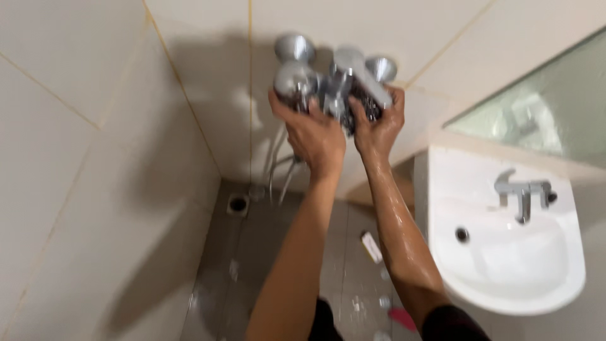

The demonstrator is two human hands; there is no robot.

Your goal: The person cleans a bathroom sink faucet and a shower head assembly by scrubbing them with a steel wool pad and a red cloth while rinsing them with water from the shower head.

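A chrome shower mixer tap [341, 79] with a lever handle is fixed to the cream tiled wall. My left hand [314, 132] grips its left end, fingers wrapped over the round chrome body. On the right side, my right hand [379, 126] holds a dark scrubbing pad [365, 101] pressed against the tap under the lever. Both forearms are wet. A chrome shower hose [278, 170] hangs down below the tap.
A white wash basin [505, 252] with a chrome tap [522, 192] stands at the right, a mirror [543, 107] above it. A floor drain [238, 203] sits in the corner of the grey floor, with small items [371, 246] lying on the tiles.
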